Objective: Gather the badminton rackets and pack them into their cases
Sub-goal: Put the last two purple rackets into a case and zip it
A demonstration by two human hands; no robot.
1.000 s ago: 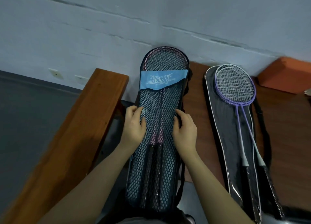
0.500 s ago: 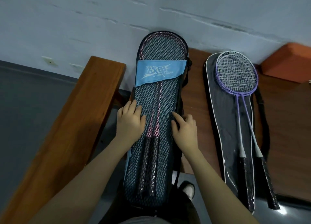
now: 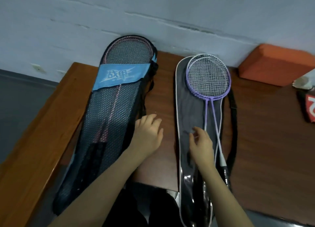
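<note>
So there's two cases lying side by side on the wooden worktop, both with their tops up near the pale wall. The mesh case with the blue label has the pink rackets inside it already, you can see them through the netting. Left hand is just past that case's right edge, over the bare wood between the two cases, fingers loose and spread, holding nothing. The grey case with white piping is on the right, and the purple and white rackets lie on top of it, not inside. Right hand is over the grey fabric just left of the shafts, fingers relaxed and apart, not pinching anything. Can't tell if either hand is actually touching. An orange block sits at the far right by the wall.
</note>
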